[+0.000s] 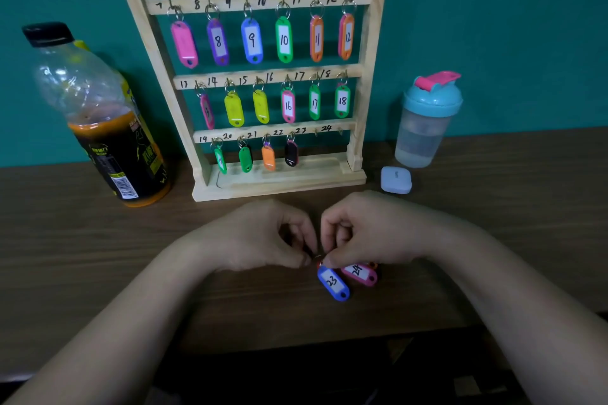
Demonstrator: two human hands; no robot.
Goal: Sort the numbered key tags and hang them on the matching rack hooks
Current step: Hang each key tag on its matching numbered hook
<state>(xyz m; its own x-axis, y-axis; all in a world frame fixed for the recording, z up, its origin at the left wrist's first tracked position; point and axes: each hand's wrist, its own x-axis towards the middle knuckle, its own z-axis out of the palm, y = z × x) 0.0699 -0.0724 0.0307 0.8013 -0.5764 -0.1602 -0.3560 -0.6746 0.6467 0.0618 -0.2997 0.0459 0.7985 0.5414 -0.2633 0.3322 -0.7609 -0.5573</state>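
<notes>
A wooden key rack [362, 82] stands against the green wall, with numbered hooks holding coloured tags up to hook 22. Hooks 23 [316, 132] and 24 [340, 131] hang bare. On the table in front lie a blue tag marked 23 [334, 283] and a pink tag marked 24 [360, 272], touching each other. My left hand [263, 237] and my right hand [365, 233] meet just above the blue tag, fingertips pinching the small metal ring [317, 256] at its top end.
A large bottle [98, 115] with dark liquid stands left of the rack. A teal shaker cup with a pink lid [426, 118] stands at the right, with a small pale blue box [396, 179] beside it. The table's front edge runs below my forearms.
</notes>
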